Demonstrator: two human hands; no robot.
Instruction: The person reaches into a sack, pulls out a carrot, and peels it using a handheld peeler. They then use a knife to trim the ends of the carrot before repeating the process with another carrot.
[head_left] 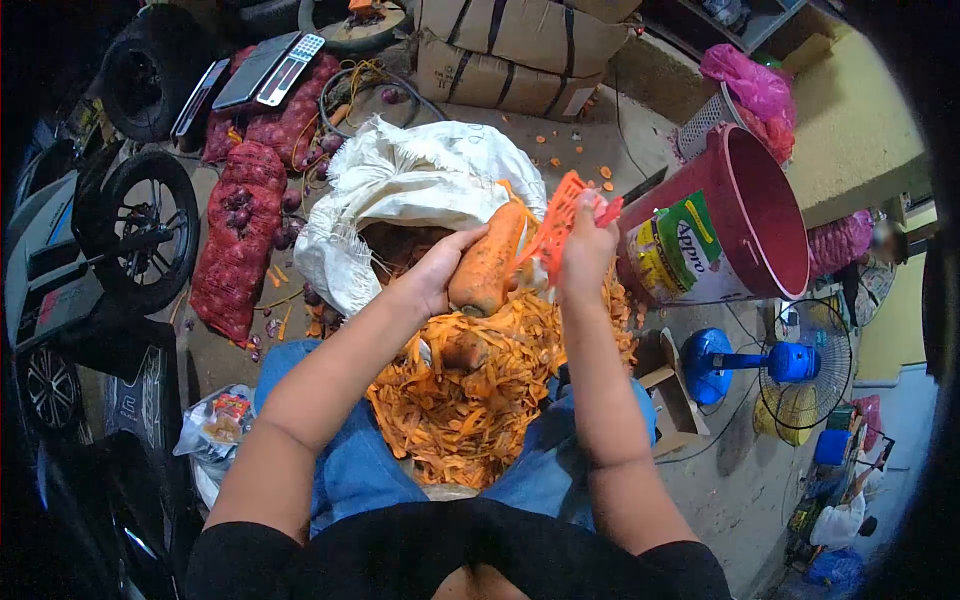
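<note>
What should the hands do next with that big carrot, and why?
Probably slide the orange peeler down the carrot in one stroke. The right hand holds the peeler by the carrot's upper end, the left hand grips the carrot from the side, and both are above a heap of peels.

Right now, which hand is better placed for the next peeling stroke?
Right, probably. The right hand grips the orange peeler beside the carrot; the left hand is wrapped around that carrot, holding it up.
</note>
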